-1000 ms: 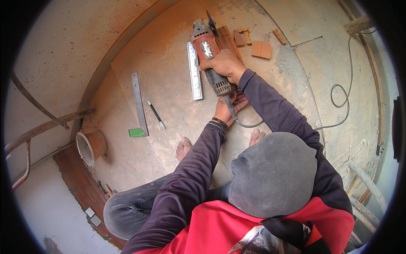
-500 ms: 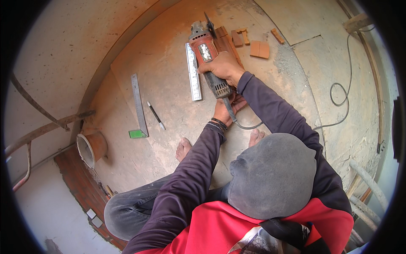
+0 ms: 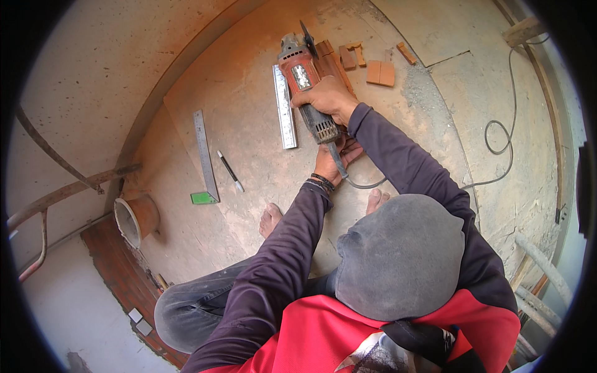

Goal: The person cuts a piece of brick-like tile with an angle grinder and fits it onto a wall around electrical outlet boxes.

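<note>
My right hand (image 3: pixel 329 98) is wrapped round the body of a red and black angle grinder (image 3: pixel 298 64), whose thin disc stands upright at the far end. Beside and under the grinder lies reddish-brown tile (image 3: pixel 334 64), partly covered by the tool and my hand. Below the grinder's rear end is my left hand (image 3: pixel 326 164), its fingers bent to the right and partly hidden by the tool and its cord. Whatever those fingers hold is out of sight. A silver metal straightedge (image 3: pixel 284 112) lies just left of the grinder.
A try square with a green handle (image 3: pixel 203 198) and a black-and-white marker (image 3: pixel 231 171) lie to the left. An orange-brown bucket (image 3: pixel 142 217) rests tipped on its side. Cut tile pieces (image 3: pixel 380 73) lie at the far right. A loose cable (image 3: pixel 507 146) loops across the right side.
The view has shifted very slightly. Both hands and the grinder keep the same places.
</note>
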The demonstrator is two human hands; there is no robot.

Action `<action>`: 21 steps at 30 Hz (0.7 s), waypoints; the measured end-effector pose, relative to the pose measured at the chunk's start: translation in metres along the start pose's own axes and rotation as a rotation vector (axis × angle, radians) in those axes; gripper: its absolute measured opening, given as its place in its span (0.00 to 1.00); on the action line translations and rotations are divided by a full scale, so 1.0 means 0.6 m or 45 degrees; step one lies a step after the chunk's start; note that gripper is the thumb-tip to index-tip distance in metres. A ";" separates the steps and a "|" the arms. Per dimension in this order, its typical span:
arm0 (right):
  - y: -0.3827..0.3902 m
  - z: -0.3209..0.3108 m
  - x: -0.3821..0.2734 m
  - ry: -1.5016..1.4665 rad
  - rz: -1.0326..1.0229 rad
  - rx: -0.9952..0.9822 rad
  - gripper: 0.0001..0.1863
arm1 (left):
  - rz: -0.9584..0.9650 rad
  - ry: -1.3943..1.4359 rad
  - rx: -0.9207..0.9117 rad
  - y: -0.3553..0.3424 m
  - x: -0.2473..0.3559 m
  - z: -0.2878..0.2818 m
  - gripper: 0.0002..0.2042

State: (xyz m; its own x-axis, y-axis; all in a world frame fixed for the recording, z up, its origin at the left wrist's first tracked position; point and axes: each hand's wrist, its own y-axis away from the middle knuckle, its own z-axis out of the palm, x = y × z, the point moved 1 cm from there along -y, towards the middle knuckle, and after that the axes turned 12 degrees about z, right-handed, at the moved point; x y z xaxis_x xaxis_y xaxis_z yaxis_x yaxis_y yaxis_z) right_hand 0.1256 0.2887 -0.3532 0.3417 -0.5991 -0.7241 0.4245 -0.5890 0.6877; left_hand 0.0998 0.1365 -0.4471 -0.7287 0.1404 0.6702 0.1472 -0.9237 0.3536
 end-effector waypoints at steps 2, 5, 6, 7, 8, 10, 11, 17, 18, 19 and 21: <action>-0.002 0.001 0.000 -0.015 -0.003 -0.007 0.19 | -0.003 0.004 -0.014 0.000 0.001 0.001 0.21; 0.002 0.000 -0.003 -0.003 0.020 -0.004 0.19 | -0.005 0.008 -0.012 0.001 0.002 0.003 0.22; 0.003 0.000 -0.004 -0.009 0.018 -0.003 0.19 | -0.007 0.006 -0.011 0.001 0.003 0.004 0.22; 0.003 0.000 -0.004 -0.016 0.017 -0.002 0.19 | -0.010 0.002 -0.010 0.001 0.003 0.004 0.23; 0.003 -0.001 -0.004 -0.023 0.016 0.000 0.18 | -0.012 -0.002 -0.009 0.001 0.003 0.004 0.23; -0.002 0.000 -0.001 -0.025 0.003 0.000 0.18 | -0.014 -0.005 -0.005 0.001 0.003 0.006 0.23; -0.004 0.001 0.001 -0.026 -0.004 0.000 0.18 | -0.014 -0.007 -0.003 0.001 0.004 0.006 0.23; 0.002 0.000 0.000 -0.020 -0.010 0.000 0.18 | -0.016 -0.017 -0.001 0.000 0.003 0.003 0.22; 0.003 -0.001 0.000 -0.033 -0.002 0.001 0.18 | -0.014 -0.014 -0.005 0.000 0.002 0.003 0.22; 0.002 -0.002 -0.001 -0.045 0.005 0.004 0.18 | -0.012 -0.011 -0.010 -0.001 0.002 0.004 0.22; 0.004 -0.005 -0.001 -0.039 -0.003 0.016 0.17 | -0.012 -0.005 -0.004 -0.001 0.001 0.008 0.21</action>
State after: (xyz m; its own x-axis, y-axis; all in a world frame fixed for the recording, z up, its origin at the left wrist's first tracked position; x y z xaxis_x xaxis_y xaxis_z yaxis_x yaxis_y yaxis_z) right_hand 0.1291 0.2893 -0.3513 0.3150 -0.6137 -0.7240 0.4147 -0.5971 0.6866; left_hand 0.1025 0.1389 -0.4437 -0.7275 0.1508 0.6693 0.1379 -0.9235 0.3580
